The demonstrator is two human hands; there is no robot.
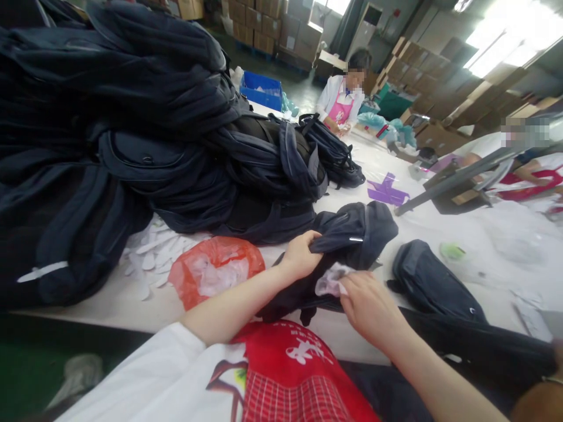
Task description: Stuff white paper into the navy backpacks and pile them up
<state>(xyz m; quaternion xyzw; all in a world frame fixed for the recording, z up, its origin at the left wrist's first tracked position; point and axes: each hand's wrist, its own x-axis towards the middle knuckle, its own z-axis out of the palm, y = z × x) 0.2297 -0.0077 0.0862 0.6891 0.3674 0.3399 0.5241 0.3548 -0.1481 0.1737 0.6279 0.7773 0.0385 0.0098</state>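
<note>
My left hand [302, 255] is closed on the edge of a dark navy backpack [373, 231] lying on the white table in front of me. Just to the right and nearer to me, my right hand [363, 296] pinches a crumpled piece of thin, whitish see-through plastic [329, 280] over the same backpack. A red plastic bag [185, 275] with clear crumpled plastic inside lies left of my left forearm. Beside it, white paper strips [149, 252] are scattered on the table. To the right of my hands rests a small dark pouch-like bag [428, 281].
Dark backpacks [176, 117] are piled high on the left. A purple piece [387, 190] and a slanted grey metal bar [461, 176] are beyond the backpack. A person in a pink apron [341, 108] works at the far side, near a blue bin [261, 91].
</note>
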